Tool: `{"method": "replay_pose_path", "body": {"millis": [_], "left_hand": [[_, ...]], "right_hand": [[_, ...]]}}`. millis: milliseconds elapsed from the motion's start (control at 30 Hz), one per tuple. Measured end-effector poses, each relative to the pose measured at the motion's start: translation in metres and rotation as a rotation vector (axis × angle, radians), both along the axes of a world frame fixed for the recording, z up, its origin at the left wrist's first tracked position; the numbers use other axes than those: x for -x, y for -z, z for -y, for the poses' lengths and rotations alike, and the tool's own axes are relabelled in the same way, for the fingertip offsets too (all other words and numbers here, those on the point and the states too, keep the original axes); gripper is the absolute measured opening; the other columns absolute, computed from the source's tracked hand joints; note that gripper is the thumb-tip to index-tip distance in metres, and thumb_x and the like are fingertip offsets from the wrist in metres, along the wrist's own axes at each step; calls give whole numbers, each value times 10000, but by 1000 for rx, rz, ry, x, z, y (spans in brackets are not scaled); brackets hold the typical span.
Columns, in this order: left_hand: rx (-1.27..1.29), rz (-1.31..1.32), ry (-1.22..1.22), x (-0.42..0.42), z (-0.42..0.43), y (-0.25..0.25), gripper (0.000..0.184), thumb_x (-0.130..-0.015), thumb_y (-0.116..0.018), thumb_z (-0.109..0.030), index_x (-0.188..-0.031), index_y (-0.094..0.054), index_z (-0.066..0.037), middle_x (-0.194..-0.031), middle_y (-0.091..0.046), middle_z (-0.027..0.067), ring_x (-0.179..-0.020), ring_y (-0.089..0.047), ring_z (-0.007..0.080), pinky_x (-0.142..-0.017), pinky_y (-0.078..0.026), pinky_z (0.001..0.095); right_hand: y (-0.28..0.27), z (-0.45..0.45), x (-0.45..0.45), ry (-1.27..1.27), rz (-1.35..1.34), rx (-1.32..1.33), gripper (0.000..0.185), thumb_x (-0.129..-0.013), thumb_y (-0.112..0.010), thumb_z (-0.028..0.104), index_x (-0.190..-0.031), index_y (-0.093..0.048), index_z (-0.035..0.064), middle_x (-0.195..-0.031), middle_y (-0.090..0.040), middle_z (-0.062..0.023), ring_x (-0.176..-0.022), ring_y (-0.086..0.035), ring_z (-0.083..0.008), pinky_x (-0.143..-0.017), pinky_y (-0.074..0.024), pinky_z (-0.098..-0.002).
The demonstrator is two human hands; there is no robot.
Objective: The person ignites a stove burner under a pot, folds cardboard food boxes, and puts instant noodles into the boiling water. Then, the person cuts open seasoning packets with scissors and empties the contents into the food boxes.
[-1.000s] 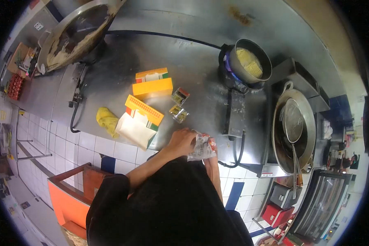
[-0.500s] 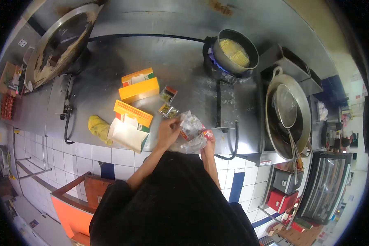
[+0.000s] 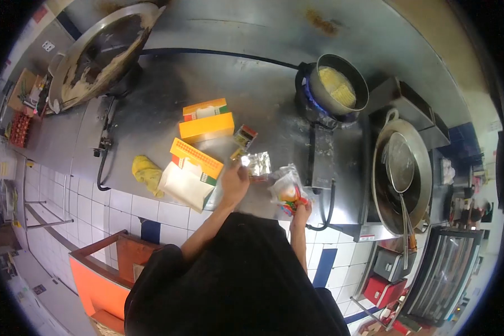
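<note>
My left hand is closed on the edge of a shiny silver seasoning sachet, above the steel counter. My right hand grips a crumpled, clear plastic noodle wrapper with red and coloured print. Just behind the silver sachet lie small seasoning packets, one of them partly covered by it. Left of my left hand are opened yellow cardboard boxes with white and green parts. On the lit burner, a dark pot holds noodle blocks.
A yellow cloth lies at the counter's front edge. A large wok stands at the back left. To the right, another wok holds a long-handled strainer. A gas hose hangs over the front edge.
My hands have moved apart. The silver sachet now shows in my left hand, away from the wrapper, which my right hand has carried right and nearer to me. The view has shifted slightly.
</note>
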State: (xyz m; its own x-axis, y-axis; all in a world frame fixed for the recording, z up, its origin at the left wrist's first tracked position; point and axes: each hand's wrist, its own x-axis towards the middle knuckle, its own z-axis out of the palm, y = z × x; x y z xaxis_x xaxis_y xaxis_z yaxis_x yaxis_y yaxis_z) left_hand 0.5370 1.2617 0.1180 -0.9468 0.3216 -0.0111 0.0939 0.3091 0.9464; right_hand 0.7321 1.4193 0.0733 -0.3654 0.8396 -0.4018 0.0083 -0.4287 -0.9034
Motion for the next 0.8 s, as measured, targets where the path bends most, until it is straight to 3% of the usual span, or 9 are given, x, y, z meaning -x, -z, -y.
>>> {"method": "replay_pose_path", "body": {"millis": [67,100,167,333,467,567,667,733,800], "left_hand": [[483,-134,138,-4,-1,15,415,-861,-637,-162,-1242,-515,-50,-978,-670,184,-873,-661,319,-807,-518,438],[394,-207,105,-9,1,21,509,-832,-642,-180,-1292,-460,-57,-1156,-597,228,-1048,-579,417,-903,-471,497],[369,-219,143,-10,-6,17,496,-831,-641,-177,-1275,-467,-42,-1183,-566,234,-1077,-558,414,-918,-463,488],[506,-318,94,28,-31,21,467,-803,-667,-131,-1209,-476,-3,-1116,-541,234,-1070,-547,397,-912,-459,490],[634,-380,-86,51,-35,83,484,-776,-692,-105,-1200,-477,-16,-1114,-544,231,-1065,-555,391,-884,-473,494],[602,-90,50,48,-38,53,398,-770,-688,-103,-1123,-526,-14,-1007,-608,211,-978,-608,381,-833,-504,477],[507,140,195,45,-31,14,251,-783,-660,-125,-991,-585,-7,-932,-625,217,-937,-628,374,-817,-501,467],[358,14,139,33,-26,20,142,-792,-618,-114,-884,-592,-8,-889,-616,221,-880,-625,374,-755,-496,464],[339,-81,167,28,-19,31,144,-773,-627,-109,-871,-579,-15,-867,-603,217,-834,-611,388,-740,-491,468]], "right_hand": [[24,-9,-9,-8,68,30,375,-872,-620,105,-1209,-487,10,-968,-622,-90,-843,-621,-164,-678,-515,-283],[27,-9,-10,-2,152,-157,467,-867,-654,127,-1258,-430,3,-1035,-594,-115,-895,-601,-169,-713,-513,-299],[23,-11,-16,-65,203,-245,686,-862,-727,160,-1354,-283,-19,-1274,-465,-208,-1163,-495,-249,-979,-424,-358],[5,7,-22,-68,526,-618,824,-859,-705,197,-1430,-178,-77,-1445,-278,-276,-1313,-364,-361,-1103,-300,-437],[-52,32,-8,2,632,-903,600,-860,-637,98,-1364,-341,-38,-1348,-388,-236,-1276,-374,-357,-1088,-272,-446],[-67,42,34,-222,297,-976,210,-843,-566,-6,-1050,-587,-38,-1004,-615,-184,-993,-585,-330,-889,-442,-385],[-48,36,96,-641,211,-1006,332,-765,-604,-12,-1096,-584,14,-1054,-623,-194,-1060,-574,-344,-876,-468,-417],[-9,26,139,-827,369,-1571,432,-745,-667,43,-1170,-584,36,-1113,-616,-209,-1084,-556,-375,-918,-455,-443],[19,15,157,-992,324,-1297,515,-728,-696,77,-1226,-570,46,-1139,-610,-209,-1116,-541,-382,-970,-429,-453]]}}
